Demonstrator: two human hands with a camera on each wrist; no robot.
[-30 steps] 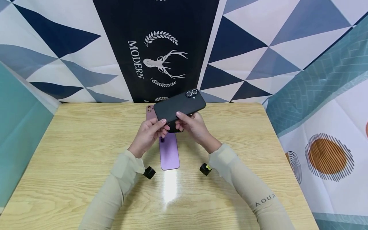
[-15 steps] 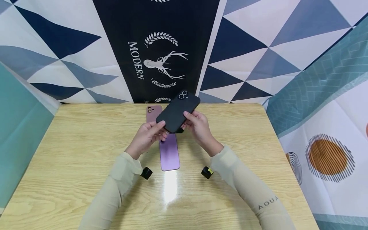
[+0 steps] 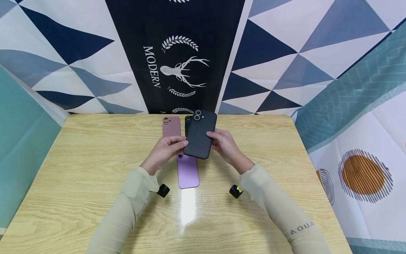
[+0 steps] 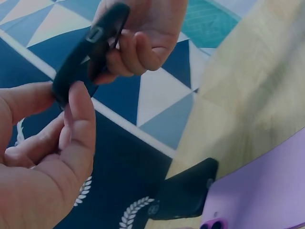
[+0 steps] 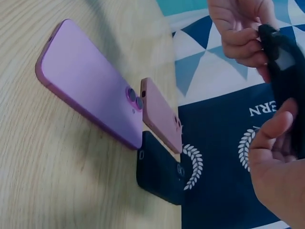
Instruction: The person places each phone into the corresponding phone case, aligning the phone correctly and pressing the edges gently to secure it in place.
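A black phone case (image 3: 200, 135) with two ringed camera openings is held above the far part of the table. My left hand (image 3: 165, 152) pinches its lower left edge between thumb and fingers. On its right side, the thumb of my right hand (image 3: 226, 145) lies on the back while the fingers curl beneath. The left wrist view shows the case (image 4: 71, 71) edge-on, with a small slot in its rim. Under it in the head view, another black phone (image 3: 188, 121) is partly hidden. A purple phone (image 3: 188, 173) and a pink phone (image 3: 171, 126) lie beside that one.
The wooden table (image 3: 95, 158) ends at a patterned cloth backdrop (image 3: 177, 70) behind the phones. Teal cloth (image 3: 25, 141) hangs at the left, and more printed cloth (image 3: 364, 141) at the right. Small black wrist cameras (image 3: 163, 190) jut inward from the sleeves.
Both hands have turned the black phone case from a sideways slant to nearly upright and drawn it slightly nearer. The right hand has shifted down and right; the black phone underneath shows more.
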